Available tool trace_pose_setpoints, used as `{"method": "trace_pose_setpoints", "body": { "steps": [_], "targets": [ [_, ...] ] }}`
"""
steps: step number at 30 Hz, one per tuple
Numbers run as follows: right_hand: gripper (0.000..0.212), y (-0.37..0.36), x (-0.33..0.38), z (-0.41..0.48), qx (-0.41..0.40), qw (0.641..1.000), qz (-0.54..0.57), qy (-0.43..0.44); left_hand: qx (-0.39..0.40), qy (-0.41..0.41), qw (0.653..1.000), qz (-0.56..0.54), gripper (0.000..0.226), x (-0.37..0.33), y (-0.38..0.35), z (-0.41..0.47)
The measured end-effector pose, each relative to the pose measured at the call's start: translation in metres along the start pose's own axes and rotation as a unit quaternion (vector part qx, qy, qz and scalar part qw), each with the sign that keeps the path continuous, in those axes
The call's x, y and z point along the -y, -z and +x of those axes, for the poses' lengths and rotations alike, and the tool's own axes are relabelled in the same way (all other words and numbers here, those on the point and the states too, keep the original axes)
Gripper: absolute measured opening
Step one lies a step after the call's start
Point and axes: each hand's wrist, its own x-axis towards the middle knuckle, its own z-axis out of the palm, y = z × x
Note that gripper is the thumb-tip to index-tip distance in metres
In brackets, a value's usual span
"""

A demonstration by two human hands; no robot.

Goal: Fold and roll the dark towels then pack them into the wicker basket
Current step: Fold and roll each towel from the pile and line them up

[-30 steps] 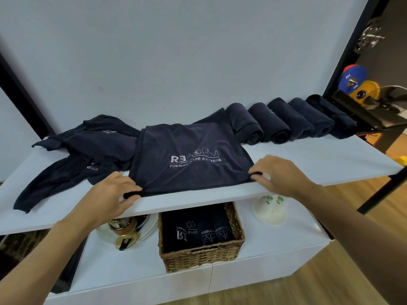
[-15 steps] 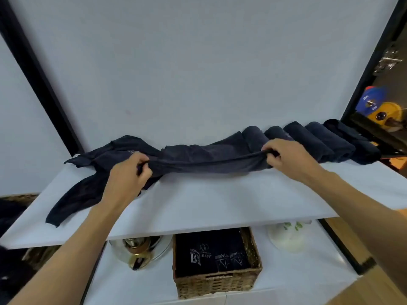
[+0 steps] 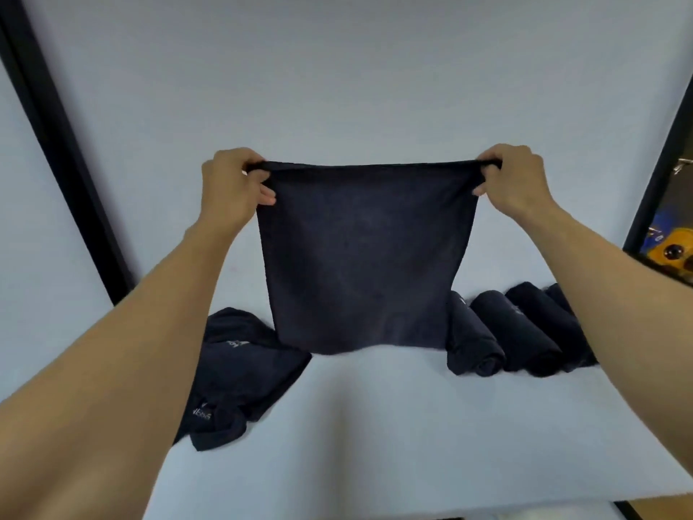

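two hands, left hand [image 3: 232, 189] and right hand [image 3: 515, 182], pinch towel [image 3: 365, 257] top corners; lower edge seemingly above shelf [image 3: 375, 425].

two bare forearms, bare wrists, left hand [image 3: 230, 189], right hand [image 3: 515, 182], both hands bare

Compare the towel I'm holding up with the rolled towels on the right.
The held towel hangs spread flat; the rolled towels are compact cylinders. The held towel is gripped at its top corners by the left hand and right hand; the rolled towels lie side by side on the shelf. Both are dark navy.
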Motion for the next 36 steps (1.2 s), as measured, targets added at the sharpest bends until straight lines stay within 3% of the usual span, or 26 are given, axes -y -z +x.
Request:
{"method": "trace_pose_setpoints", "body": {
  "steps": [6,10,13,15,17,19,22,24,26,29,31,33,36],
  "targets": [
    [0.027,0.002,0.015,0.014,-0.082,0.972,0.218,0.016,-0.048,0.033,0.975,-0.215,0.019,-0.022,-0.005,0.017],
    [0.026,0.034,0.020,-0.032,-0.039,0.968,0.243,0.056,-0.020,0.010,0.964,-0.265,0.019,-0.027,0.021,-0.035],
    [0.022,0.061,0.001,-0.098,0.081,0.978,0.184,0.049,0.039,0.014,0.980,-0.197,0.020,-0.007,0.045,-0.111],
    [0.022,0.071,-0.026,-0.141,0.216,0.972,0.087,0.027,0.107,0.053,0.987,-0.111,0.019,0.014,0.059,-0.167],
    [0.025,0.071,-0.053,-0.178,0.381,0.925,0.003,0.001,0.214,0.111,0.968,-0.065,0.012,0.032,0.068,-0.217],
    [0.025,0.066,-0.069,-0.208,0.517,0.854,-0.056,-0.032,0.324,0.156,0.932,-0.041,0.014,0.040,0.073,-0.248],
    [0.026,0.062,-0.071,-0.233,0.621,0.778,-0.059,-0.073,0.419,0.200,0.885,-0.032,0.029,0.040,0.078,-0.259],
    [0.025,0.063,-0.067,-0.230,0.614,0.784,-0.022,-0.084,0.425,0.201,0.882,-0.028,0.017,0.039,0.078,-0.250],
    [0.021,0.057,-0.068,-0.216,0.546,0.833,0.004,-0.091,0.368,0.212,0.905,-0.026,0.005,0.045,0.069,-0.235],
    [0.017,0.030,-0.073,-0.189,0.407,0.909,0.000,-0.088,0.240,0.247,0.938,-0.030,0.009,0.066,0.040,-0.207],
    [0.016,0.003,-0.078,-0.169,0.328,0.941,-0.033,-0.070,0.188,0.258,0.947,0.003,0.009,0.087,0.016,-0.182],
    [0.014,-0.027,-0.088,-0.152,0.283,0.953,-0.096,-0.047,0.153,0.261,0.951,0.060,0.017,0.108,-0.010,-0.159],
    [0.013,-0.066,-0.102,-0.145,0.276,0.940,-0.196,-0.035,0.157,0.253,0.939,0.172,0.021,0.131,-0.048,-0.143]
  ]
}}
